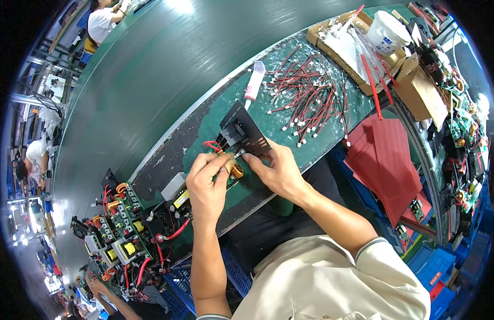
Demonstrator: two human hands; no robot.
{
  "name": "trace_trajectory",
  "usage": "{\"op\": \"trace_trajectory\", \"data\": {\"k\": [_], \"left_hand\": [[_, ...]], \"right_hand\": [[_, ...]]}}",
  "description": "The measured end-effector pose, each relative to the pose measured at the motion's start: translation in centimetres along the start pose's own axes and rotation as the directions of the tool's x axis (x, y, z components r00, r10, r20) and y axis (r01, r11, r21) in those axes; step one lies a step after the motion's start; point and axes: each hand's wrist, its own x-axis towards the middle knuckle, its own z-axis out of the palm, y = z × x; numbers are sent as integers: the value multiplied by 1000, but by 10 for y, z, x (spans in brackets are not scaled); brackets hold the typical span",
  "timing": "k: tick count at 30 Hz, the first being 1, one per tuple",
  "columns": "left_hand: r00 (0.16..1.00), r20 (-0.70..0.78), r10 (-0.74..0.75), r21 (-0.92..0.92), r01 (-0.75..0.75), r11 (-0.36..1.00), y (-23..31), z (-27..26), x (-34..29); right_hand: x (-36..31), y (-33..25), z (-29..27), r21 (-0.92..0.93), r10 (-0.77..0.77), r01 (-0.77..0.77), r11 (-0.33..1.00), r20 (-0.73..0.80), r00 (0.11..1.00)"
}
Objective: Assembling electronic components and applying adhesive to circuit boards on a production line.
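Observation:
A black metal end panel with vent slots stands tilted over the bench, a black fan on its inner side. My right hand grips the panel's lower edge, its thumb beside a small pale connector. My left hand is pinched close to that connector; what lies between its fingertips is too small to make out. Under the left fingers sits a copper-wound coil of a circuit board mostly hidden by the hand. Red wires loop up beside the fan.
Loose red-black wire leads and a white tube lie beyond the panel. A cardboard tray holds a white bucket. Red sheets hang at right. Circuit boards crowd the left, near another person's hands.

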Motion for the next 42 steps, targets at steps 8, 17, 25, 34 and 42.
{"op": "trace_trajectory", "data": {"k": [8,17,25,34,42], "left_hand": [[995,-64,75,69,-70,995,-5,3,-3],[995,-99,13,-29,-16,999,-1,4,1],[975,28,222,227,-222,948,3,-10,-2],[955,142,260,324,-293,899,12,-23,-1],[951,54,304,222,-308,925,6,-20,1]], "right_hand": [[-13,-10,16,-350,-250,213,912,-63,966],[15,-1,9,-350,-185,127,928,-139,973],[-9,-36,-21,-838,121,-101,536,-42,992],[0,-29,12,-343,-235,246,906,73,969],[-6,-29,8,225,363,-396,890,172,916]]}}
